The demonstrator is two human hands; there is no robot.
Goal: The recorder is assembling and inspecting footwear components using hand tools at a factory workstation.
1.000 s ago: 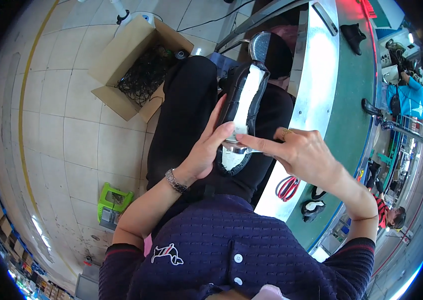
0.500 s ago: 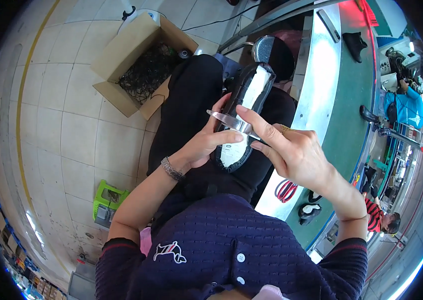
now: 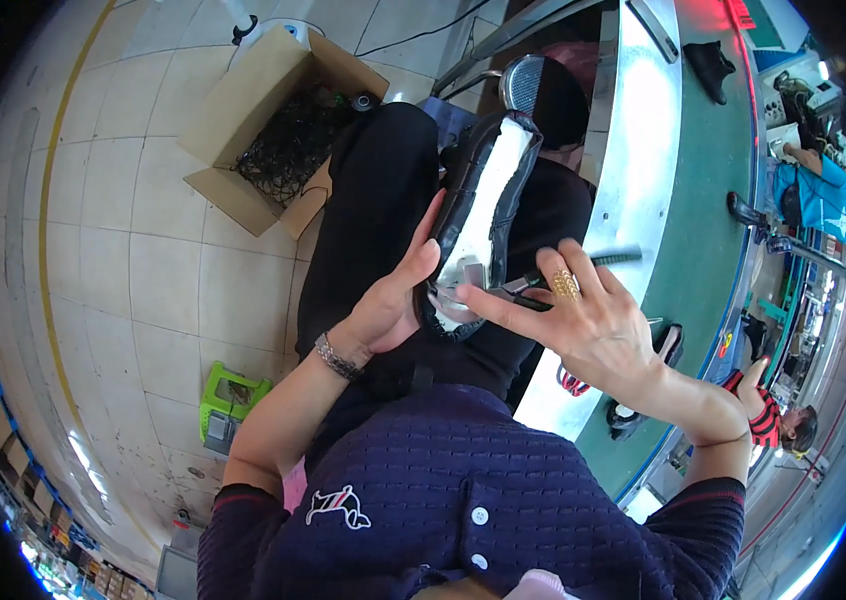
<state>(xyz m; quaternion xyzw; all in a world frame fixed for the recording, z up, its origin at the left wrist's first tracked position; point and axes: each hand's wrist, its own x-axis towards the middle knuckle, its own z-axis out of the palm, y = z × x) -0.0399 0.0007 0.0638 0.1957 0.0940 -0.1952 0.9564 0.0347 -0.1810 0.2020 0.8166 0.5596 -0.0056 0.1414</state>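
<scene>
In the head view, the left hand (image 3: 391,302) grips a black shoe (image 3: 489,215) by its side, white underside up, over the black trousers (image 3: 371,205). The right hand (image 3: 598,328) grasps a dark-handled metal tool (image 3: 525,284), its index finger extended onto the shoe's nearer end. With only that side grip visibly steadying the shoe, it could twist under pressure; the metal might then skid, scoring the black edge or catching a finger.
</scene>
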